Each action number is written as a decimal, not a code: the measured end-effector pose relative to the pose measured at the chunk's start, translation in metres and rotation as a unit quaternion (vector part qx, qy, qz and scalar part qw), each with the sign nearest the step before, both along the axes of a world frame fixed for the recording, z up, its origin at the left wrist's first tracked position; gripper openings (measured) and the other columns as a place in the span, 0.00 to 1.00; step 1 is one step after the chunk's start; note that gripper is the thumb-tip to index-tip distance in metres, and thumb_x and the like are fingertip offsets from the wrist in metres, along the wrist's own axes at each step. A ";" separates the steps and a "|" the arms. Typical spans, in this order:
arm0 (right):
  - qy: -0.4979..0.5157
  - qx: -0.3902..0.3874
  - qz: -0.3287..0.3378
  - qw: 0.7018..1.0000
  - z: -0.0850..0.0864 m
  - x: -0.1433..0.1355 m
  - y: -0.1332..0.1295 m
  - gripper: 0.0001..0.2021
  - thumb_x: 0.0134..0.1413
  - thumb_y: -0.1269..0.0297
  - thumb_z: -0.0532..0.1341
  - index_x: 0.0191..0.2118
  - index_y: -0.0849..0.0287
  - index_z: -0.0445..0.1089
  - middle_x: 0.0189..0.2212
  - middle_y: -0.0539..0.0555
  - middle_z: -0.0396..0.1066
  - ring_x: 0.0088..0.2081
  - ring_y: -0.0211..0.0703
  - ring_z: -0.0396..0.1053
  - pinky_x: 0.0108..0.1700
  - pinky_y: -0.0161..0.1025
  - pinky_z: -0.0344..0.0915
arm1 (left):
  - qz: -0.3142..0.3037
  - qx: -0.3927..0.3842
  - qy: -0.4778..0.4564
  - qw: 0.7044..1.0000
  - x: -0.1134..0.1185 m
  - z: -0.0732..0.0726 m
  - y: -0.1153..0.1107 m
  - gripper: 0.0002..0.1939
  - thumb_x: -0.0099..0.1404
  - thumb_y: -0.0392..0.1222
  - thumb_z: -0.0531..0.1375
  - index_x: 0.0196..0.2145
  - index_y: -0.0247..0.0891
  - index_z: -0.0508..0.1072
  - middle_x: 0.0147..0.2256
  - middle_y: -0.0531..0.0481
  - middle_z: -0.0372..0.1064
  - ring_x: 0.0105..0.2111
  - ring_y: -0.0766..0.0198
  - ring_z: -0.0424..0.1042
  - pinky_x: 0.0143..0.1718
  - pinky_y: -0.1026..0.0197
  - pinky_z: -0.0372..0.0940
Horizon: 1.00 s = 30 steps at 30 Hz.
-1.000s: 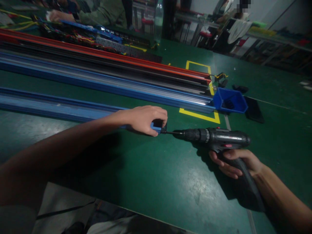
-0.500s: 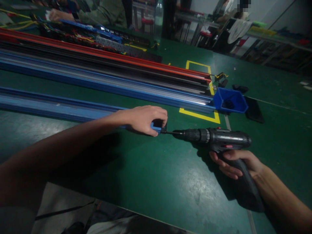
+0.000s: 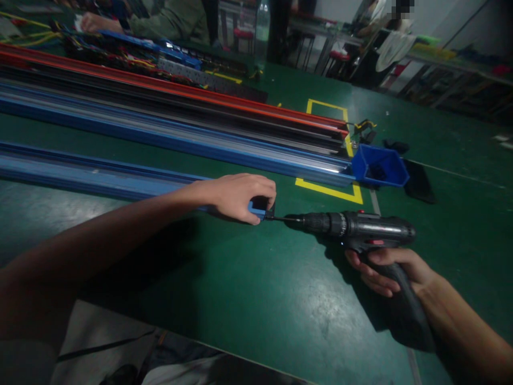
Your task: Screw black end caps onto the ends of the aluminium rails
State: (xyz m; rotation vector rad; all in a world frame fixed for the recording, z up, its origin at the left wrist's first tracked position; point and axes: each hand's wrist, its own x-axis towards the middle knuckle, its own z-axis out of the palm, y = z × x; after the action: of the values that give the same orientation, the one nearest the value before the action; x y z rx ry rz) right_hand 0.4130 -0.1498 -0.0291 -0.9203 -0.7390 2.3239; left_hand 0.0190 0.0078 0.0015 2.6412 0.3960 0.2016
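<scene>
A long blue rail (image 3: 120, 178) runs in from the left edge, and my left hand (image 3: 244, 197) is wrapped round its right end. A small black end piece (image 3: 269, 212) shows at that end, beside my fingertips. My right hand (image 3: 390, 270) grips the handle of a black power drill (image 3: 360, 227), which lies on its side with its chuck to the left. The drill's long thin bit (image 3: 286, 218) reaches the black end piece; the exact contact at the tip is too small to tell.
Behind lie more blue rails (image 3: 180, 136), black ones and a red-orange rail (image 3: 200, 93). A blue bin (image 3: 379, 166) stands at their right end, near a dark flat object (image 3: 419, 181). A bottle (image 3: 262, 32), wiring and a person's hand (image 3: 98, 23) are farther back.
A small light now shows on the drill below its chuck. Both hands and the rail hold nearly the same places.
</scene>
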 end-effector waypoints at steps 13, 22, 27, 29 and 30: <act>0.002 0.003 0.003 1.000 0.001 -0.001 0.000 0.11 0.61 0.66 0.68 0.44 0.69 0.81 0.29 0.54 0.75 0.15 0.27 0.62 0.23 0.29 0.73 | 0.001 -0.004 0.006 1.000 0.000 0.001 0.000 0.11 0.61 0.44 0.69 0.40 0.42 0.74 0.43 0.50 0.72 0.45 0.57 0.72 0.46 0.58 0.62; 0.014 0.001 0.007 1.000 0.001 -0.001 0.001 0.11 0.62 0.66 0.67 0.45 0.70 0.81 0.29 0.54 0.74 0.16 0.26 0.61 0.24 0.28 0.73 | -0.002 -0.001 -0.005 1.000 0.000 -0.001 0.001 0.11 0.61 0.44 0.69 0.40 0.42 0.75 0.43 0.50 0.73 0.44 0.57 0.72 0.46 0.58 0.62; 0.011 0.000 0.014 1.000 -0.001 0.001 0.001 0.11 0.61 0.65 0.68 0.44 0.70 0.81 0.28 0.53 0.74 0.15 0.26 0.60 0.23 0.29 0.72 | -0.004 -0.001 -0.006 1.000 0.000 0.000 0.000 0.11 0.61 0.43 0.69 0.40 0.42 0.74 0.43 0.50 0.73 0.44 0.57 0.72 0.47 0.59 0.62; 0.014 -0.001 0.013 1.000 -0.002 0.002 0.001 0.11 0.61 0.65 0.68 0.44 0.70 0.81 0.28 0.53 0.74 0.15 0.25 0.60 0.23 0.29 0.73 | -0.002 -0.002 -0.003 1.000 0.000 0.001 -0.001 0.11 0.61 0.43 0.69 0.40 0.42 0.74 0.42 0.50 0.73 0.44 0.58 0.72 0.46 0.60 0.61; 0.016 -0.002 0.010 1.000 -0.002 0.002 0.000 0.11 0.61 0.66 0.68 0.44 0.70 0.81 0.28 0.54 0.74 0.15 0.25 0.60 0.23 0.29 0.73 | 0.000 -0.003 -0.001 1.000 0.000 0.001 -0.001 0.11 0.61 0.43 0.69 0.40 0.42 0.74 0.42 0.50 0.72 0.44 0.58 0.72 0.46 0.60 0.61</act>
State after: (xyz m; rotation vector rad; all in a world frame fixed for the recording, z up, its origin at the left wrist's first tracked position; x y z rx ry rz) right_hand 0.4149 -0.1494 -0.0308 -0.8788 -0.7352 2.3531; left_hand 0.0192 0.0069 0.0028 2.6360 0.3952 0.2023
